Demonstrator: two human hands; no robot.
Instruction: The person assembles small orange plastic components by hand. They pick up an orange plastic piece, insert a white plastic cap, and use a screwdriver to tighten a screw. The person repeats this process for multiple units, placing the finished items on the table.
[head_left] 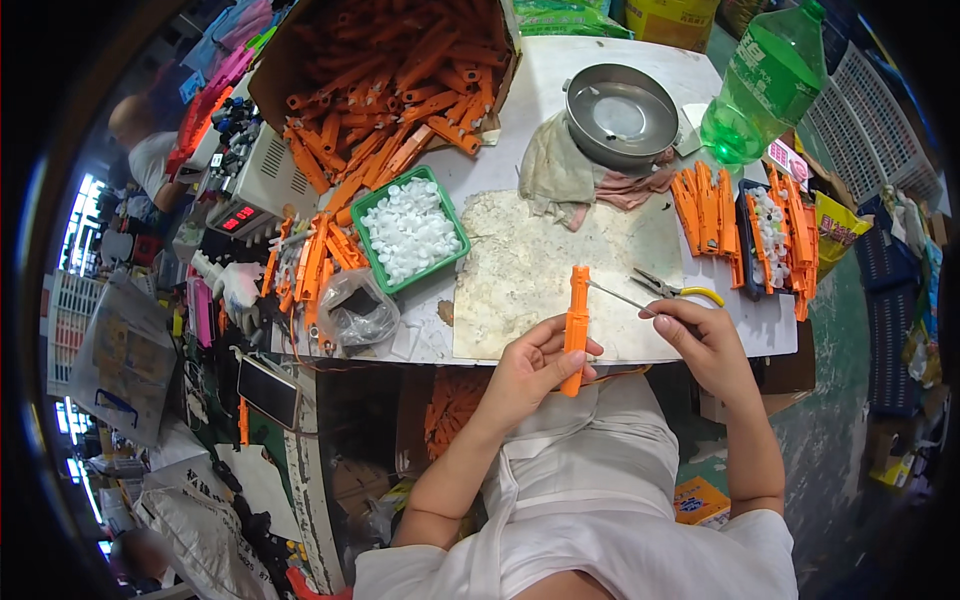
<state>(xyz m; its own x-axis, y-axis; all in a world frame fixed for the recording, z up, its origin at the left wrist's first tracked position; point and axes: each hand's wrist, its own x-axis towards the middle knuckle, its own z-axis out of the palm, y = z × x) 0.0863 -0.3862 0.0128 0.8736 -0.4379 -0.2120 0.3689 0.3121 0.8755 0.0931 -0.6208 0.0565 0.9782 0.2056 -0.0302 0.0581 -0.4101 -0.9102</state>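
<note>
My left hand (530,368) is closed round a long orange plastic part (577,325), held upright over the front edge of the table. In my right hand (708,340), a thin metal rod-like tool (622,298) is pinched between thumb and fingers. Its far end points at the upper section of the orange part; whether they touch I cannot tell. Just beyond my right hand lie pliers (655,285) with a yellow handle. A stained pale work sheet (510,300) covers the table in front of me. To its left stands a green basket (373,252) of small white plastic pieces.
A cardboard box (508,75) of orange parts spills over at the back left. A metal pan (590,135) sits beside a rag (555,170). At the right are stacked orange parts (708,215) and a green bottle (770,80). A clear plastic bag (360,320) lies near the left edge.
</note>
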